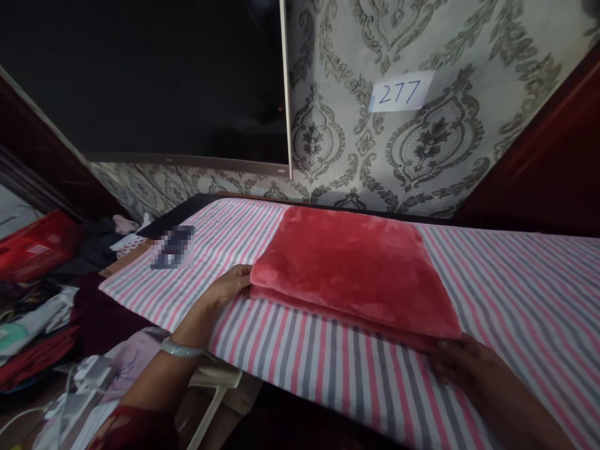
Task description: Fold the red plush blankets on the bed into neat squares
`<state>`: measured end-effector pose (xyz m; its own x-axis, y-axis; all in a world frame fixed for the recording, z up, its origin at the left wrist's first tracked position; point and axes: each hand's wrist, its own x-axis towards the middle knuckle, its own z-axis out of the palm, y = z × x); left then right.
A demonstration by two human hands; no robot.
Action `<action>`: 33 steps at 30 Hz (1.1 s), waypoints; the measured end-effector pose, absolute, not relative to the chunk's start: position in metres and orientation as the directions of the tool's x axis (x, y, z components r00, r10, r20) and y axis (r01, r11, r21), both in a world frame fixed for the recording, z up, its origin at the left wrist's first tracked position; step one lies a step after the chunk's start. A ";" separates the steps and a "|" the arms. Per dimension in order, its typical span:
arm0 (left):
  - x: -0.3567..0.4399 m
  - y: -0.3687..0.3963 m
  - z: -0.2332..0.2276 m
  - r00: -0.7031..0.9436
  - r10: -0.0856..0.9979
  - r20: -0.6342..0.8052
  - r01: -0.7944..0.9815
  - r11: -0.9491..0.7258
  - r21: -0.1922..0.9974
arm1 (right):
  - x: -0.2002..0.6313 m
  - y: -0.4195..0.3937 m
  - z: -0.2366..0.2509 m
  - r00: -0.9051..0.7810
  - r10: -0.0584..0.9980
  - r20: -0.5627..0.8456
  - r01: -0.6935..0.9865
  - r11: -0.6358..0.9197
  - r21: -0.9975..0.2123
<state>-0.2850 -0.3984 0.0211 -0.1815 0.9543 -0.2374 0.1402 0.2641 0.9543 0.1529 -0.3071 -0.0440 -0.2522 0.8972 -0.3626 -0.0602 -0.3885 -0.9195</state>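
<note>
A folded red plush blanket (347,262) lies on a cloth (300,350) with pink, grey and white stripes. At the blanket's near left corner, my left hand (233,282) grips the folded edge, its fingertips partly hidden by the fabric. My right hand (462,361) is closed on the near right corner, with the fingers curled beneath the lower layer. Between the two hands, the layers of the fold show along the front edge. A pale bangle (182,349) circles my left wrist.
A large dark screen (187,81) stands behind the table at left. Patterned wallpaper carries a paper marked 277 (400,92). A blurred-out item (173,247) lies on the cloth's left. Clothes, a red bag (40,244) and a white power strip (91,375) crowd the lower left.
</note>
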 end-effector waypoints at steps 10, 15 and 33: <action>-0.284 -0.386 0.027 -0.165 0.973 -0.159 -0.064 0.150 0.987 | 0.148 -0.296 -0.051 -0.240 0.919 -0.312 0.021 -0.316 -0.948; -0.295 -0.391 0.023 -0.063 0.978 -0.198 -0.173 0.185 0.967 | 0.145 -0.296 -0.043 -0.191 0.941 -0.278 -0.001 -0.284 -0.959; -0.310 -0.366 0.020 -0.245 0.925 -0.290 0.324 0.360 0.875 | 0.136 -0.313 -0.031 -0.071 0.993 0.093 0.357 0.112 -0.927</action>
<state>-0.3103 -0.3664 0.0202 -0.2452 0.9250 -0.2901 0.3239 0.3603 0.8748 0.1355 -0.3135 -0.0312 -0.0709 0.9932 0.0928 0.3569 0.1121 -0.9274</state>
